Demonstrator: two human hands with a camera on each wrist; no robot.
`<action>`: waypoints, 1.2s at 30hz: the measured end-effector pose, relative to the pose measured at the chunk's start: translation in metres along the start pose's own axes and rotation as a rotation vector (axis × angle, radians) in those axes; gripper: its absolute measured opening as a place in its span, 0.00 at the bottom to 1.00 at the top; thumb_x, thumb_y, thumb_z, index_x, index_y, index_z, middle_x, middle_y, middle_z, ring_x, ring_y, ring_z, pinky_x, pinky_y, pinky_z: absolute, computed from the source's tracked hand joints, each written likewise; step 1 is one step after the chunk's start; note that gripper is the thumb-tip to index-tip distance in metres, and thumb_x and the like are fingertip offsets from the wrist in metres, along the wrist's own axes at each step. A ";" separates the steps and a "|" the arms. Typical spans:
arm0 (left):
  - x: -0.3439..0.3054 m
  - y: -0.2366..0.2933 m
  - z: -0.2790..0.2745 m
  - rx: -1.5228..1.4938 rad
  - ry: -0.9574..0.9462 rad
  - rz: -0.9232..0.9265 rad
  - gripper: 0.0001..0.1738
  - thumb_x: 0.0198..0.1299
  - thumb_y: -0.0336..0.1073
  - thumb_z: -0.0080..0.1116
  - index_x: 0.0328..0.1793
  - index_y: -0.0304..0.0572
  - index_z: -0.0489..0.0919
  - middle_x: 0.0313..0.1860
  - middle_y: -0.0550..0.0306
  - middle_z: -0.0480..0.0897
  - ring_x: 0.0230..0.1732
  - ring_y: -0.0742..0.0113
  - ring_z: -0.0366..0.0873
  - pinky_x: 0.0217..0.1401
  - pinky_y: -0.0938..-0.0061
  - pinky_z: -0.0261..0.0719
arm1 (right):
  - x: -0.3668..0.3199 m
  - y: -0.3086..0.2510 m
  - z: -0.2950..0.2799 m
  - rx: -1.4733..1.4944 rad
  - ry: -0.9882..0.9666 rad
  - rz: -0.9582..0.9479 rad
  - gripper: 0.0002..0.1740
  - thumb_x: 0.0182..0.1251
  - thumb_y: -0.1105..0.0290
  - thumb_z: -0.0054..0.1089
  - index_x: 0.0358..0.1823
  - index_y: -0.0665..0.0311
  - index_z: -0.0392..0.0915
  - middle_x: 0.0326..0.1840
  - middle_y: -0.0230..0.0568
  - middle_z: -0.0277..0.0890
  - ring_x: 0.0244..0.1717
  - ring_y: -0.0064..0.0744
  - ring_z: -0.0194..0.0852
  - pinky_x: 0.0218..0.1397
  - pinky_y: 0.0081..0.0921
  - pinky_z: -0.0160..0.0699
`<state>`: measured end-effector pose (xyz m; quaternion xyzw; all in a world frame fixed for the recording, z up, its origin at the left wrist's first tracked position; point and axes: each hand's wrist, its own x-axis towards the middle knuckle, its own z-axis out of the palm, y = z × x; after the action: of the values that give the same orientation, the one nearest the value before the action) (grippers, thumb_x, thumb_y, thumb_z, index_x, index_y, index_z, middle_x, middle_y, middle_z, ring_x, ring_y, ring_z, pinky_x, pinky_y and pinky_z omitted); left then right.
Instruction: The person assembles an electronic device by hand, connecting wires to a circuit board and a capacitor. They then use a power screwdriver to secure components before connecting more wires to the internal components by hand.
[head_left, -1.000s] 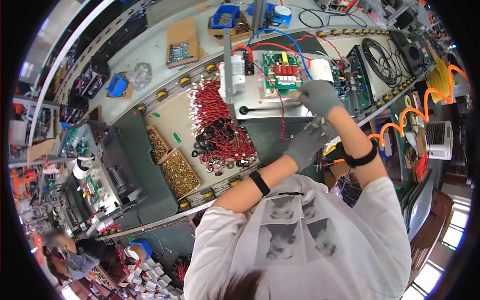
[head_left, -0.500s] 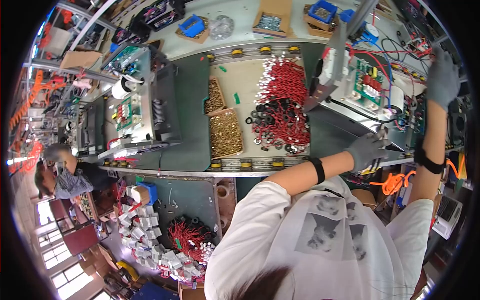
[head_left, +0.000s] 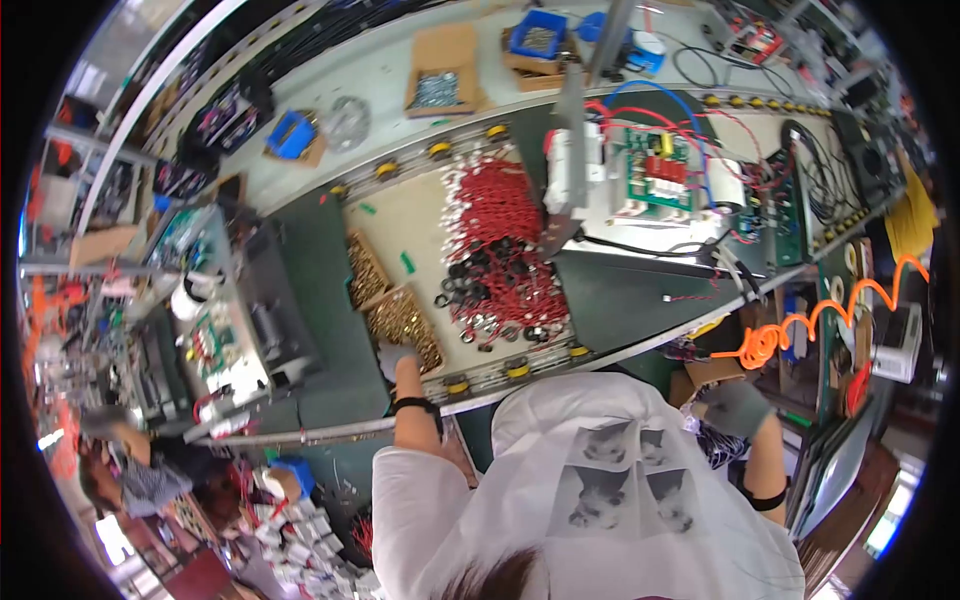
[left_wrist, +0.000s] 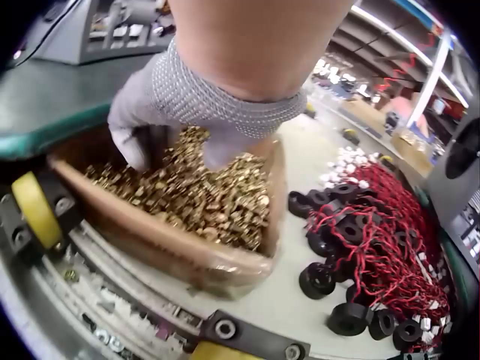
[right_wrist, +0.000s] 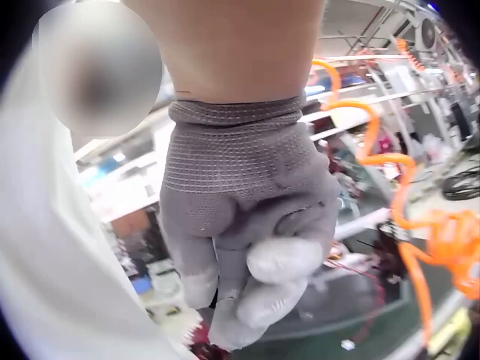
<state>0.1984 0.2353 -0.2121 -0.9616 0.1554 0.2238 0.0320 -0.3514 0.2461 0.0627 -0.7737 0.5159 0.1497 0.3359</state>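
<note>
My gloved left hand (head_left: 397, 360) is at the near cardboard box (left_wrist: 176, 244) of small brass-coloured metal parts (left_wrist: 210, 191). In the left wrist view its fingers point down into the box, thumb and fingers apart with parts visible between them; the fingertips are partly hidden. My right hand (head_left: 738, 408), also gloved, hangs beside the body below the bench edge. The right wrist view shows its fingers (right_wrist: 281, 259) loosely curled, with nothing visible in them. Right of the box lie red twisted wires (head_left: 495, 205) with black rings (head_left: 490, 270) and white connectors.
A metal unit with a green circuit board (head_left: 657, 170) stands right of the wires. Another such unit (head_left: 215, 340) is at the left. An orange coiled hose (head_left: 765, 345) hangs at the right. A roller rail (head_left: 515, 368) runs along the bench's front edge. Another person (head_left: 150, 480) is at lower left.
The head view has swung about. My left hand has moved left from beside the metal unit to the box of brass parts. My right hand has come back from the unit to beside the body.
</note>
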 end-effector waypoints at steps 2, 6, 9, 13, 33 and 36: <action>0.005 0.001 0.004 0.060 -0.103 0.017 0.32 0.56 0.51 0.59 0.66 0.52 0.67 0.63 0.47 0.70 0.61 0.53 0.71 0.60 0.61 0.74 | -0.003 0.012 0.020 0.712 -0.410 0.554 0.16 0.60 0.58 0.59 0.27 0.66 0.79 0.22 0.39 0.78 0.21 0.32 0.78 0.28 0.27 0.77; 0.010 0.013 -0.001 0.217 -0.213 0.121 0.19 0.59 0.42 0.58 0.55 0.43 0.77 0.55 0.45 0.77 0.57 0.52 0.75 0.57 0.63 0.77 | 0.004 0.144 0.175 0.086 -0.213 0.910 0.25 0.56 0.52 0.60 0.45 0.67 0.78 0.40 0.52 0.80 0.44 0.46 0.80 0.51 0.35 0.76; 0.068 -0.014 0.053 -0.408 -0.249 -0.106 0.15 0.60 0.39 0.56 0.49 0.39 0.80 0.50 0.46 0.80 0.48 0.54 0.79 0.46 0.65 0.79 | 0.047 0.223 0.294 0.594 0.376 1.018 0.36 0.56 0.55 0.64 0.63 0.65 0.65 0.59 0.49 0.72 0.57 0.44 0.73 0.57 0.36 0.73; 0.006 0.014 -0.006 -0.872 -0.163 -0.376 0.11 0.59 0.35 0.53 0.39 0.34 0.82 0.36 0.50 0.80 0.29 0.60 0.74 0.30 0.65 0.70 | 0.130 0.163 0.266 0.682 0.745 0.850 0.38 0.44 0.66 0.74 0.60 0.62 0.68 0.53 0.41 0.75 0.50 0.36 0.75 0.55 0.30 0.73; -0.015 0.009 -0.030 -1.680 -0.314 0.065 0.10 0.65 0.35 0.46 0.48 0.42 0.73 0.29 0.62 0.74 0.26 0.72 0.71 0.27 0.78 0.66 | -0.055 0.093 -0.039 1.621 1.293 -0.872 0.28 0.57 0.56 0.65 0.56 0.57 0.68 0.50 0.37 0.68 0.55 0.34 0.67 0.56 0.40 0.72; -0.090 0.046 -0.065 -1.823 -1.077 0.346 0.09 0.66 0.37 0.48 0.48 0.44 0.72 0.31 0.66 0.70 0.29 0.76 0.66 0.27 0.82 0.66 | -0.049 0.042 -0.072 1.747 1.389 -0.883 0.24 0.59 0.61 0.63 0.55 0.53 0.65 0.45 0.36 0.65 0.47 0.34 0.66 0.51 0.39 0.72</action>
<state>0.1348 0.2087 -0.1142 -0.3625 0.0294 0.6515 -0.6658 -0.4182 0.2217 0.1282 -0.3102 0.2044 -0.8282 0.4196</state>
